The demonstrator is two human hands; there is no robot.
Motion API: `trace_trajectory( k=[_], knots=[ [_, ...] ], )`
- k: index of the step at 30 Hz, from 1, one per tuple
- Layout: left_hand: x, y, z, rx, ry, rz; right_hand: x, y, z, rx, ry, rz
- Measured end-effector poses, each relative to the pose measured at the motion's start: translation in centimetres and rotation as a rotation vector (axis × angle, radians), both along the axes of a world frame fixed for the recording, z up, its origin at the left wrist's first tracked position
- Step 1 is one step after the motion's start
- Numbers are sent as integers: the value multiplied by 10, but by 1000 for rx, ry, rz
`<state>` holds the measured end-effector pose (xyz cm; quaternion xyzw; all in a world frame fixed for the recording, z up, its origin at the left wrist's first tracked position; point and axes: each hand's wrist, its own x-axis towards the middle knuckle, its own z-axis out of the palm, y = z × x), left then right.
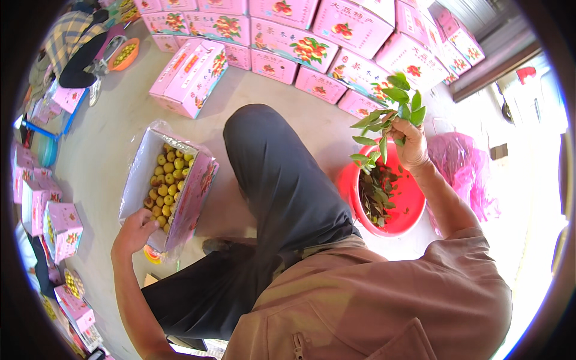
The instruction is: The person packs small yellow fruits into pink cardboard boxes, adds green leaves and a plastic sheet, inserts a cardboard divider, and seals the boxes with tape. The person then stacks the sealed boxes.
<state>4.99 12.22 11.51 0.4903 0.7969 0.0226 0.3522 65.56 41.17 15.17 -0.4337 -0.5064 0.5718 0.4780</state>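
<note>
My left hand (134, 231) is at the near left corner of an open pink carton (198, 193), its fingertips over the rim beside the fruit. Whether they grip the carton wall or a fruit, I cannot tell. Inside, yellow-green jujubes with brown patches (168, 180) fill one side, and clear plastic lining (164, 128) sticks out over the edges. My right hand (409, 141) pinches a bunch of green leafy sprigs (400, 99) above a red plastic bucket (414, 204). Loose, darker leaves (375, 193) lie in that bucket.
Stacked pink fruit cartons (292, 45) form a wall ahead; a closed carton (189, 76) stands before them. A pink plastic bag (463, 166) lies right of the bucket. At far left are a crouching person (76, 49), an orange basin of fruit (123, 56) and more cartons (63, 229).
</note>
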Motion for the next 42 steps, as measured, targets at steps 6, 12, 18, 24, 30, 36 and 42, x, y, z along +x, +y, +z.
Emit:
trace_trajectory(
  k=[6, 12, 18, 24, 30, 36, 42],
  knots=[
    [-7, -11, 2, 62, 0, -7, -39, 18, 34, 276, -57, 323],
    [25, 28, 22, 514, -380, 190, -136, 39, 94, 462, 100, 644],
    [66, 70, 83, 921, -596, -25, -270, 46, 157, 715, 11, 1008],
    [61, 90, 88, 1157, -738, -65, -376, 3, 137, 364, 291, 1128],
    [34, 56, 59, 921, -1052, 283, -454, -47, 75, 140, 413, 999],
    [-11, 27, 29, 695, -760, 454, -468, -27, 10, 77, -45, 966],
    [-59, 11, -39, 297, -207, 268, -466, -13, -11, -52, -361, 906]
  ],
)
